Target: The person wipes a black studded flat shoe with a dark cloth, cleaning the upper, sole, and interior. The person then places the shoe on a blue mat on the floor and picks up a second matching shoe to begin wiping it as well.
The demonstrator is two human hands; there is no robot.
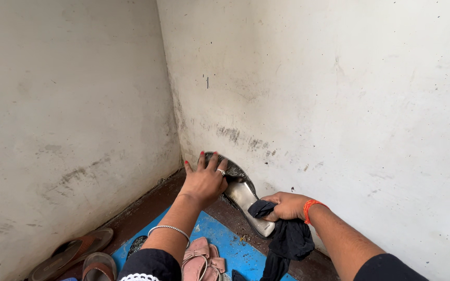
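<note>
The left hand (204, 179) grips a silver sandal (240, 195) near the far wall corner. The right hand (286, 205) presses a black cloth (290, 239) to its sole.

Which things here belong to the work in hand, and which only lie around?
In use: silver sandal, held by left hand; black cloth in right hand.
Lying about: pink sandals, brown sandals, blue mat.
</note>
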